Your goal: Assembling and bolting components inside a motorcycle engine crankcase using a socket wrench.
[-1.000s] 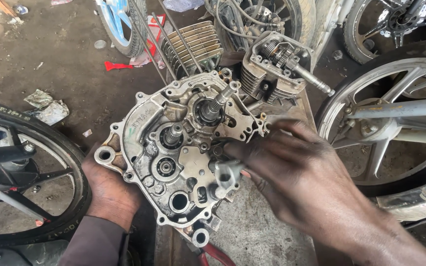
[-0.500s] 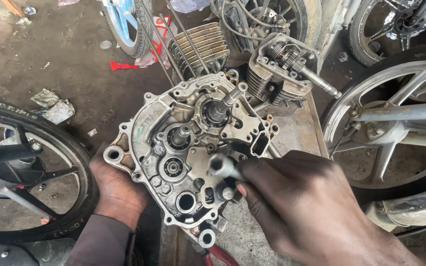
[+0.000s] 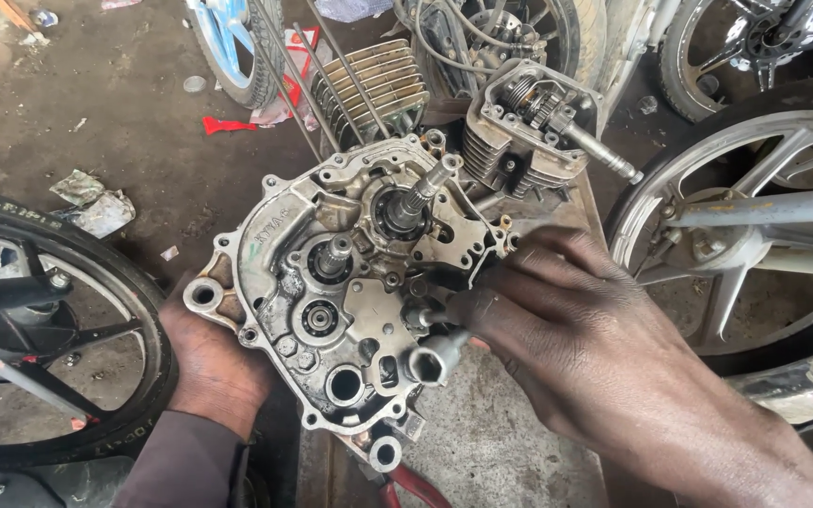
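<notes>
Engine case [image 3: 350,301] at centre, tilted on a grimy bench [image 3: 491,452] between two wheels. Left hand [image 3: 214,362] under the case's left edge, fingers hidden, grip impossible to tell. Right hand [image 3: 576,339] on the case's right side, fingers curled together, pinching a socket tool [image 3: 430,357] against the case. Finned cylinder head [image 3: 529,127] just behind.

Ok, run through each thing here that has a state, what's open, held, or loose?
Crankcase half: open, inner face up, shafts exposed.
Socket tool: gripped, lying against the case.
Cylinder head: uncovered, valve gear showing.
Left hand: steadying the case's edge.
Right hand: closed on the socket tool.
</notes>
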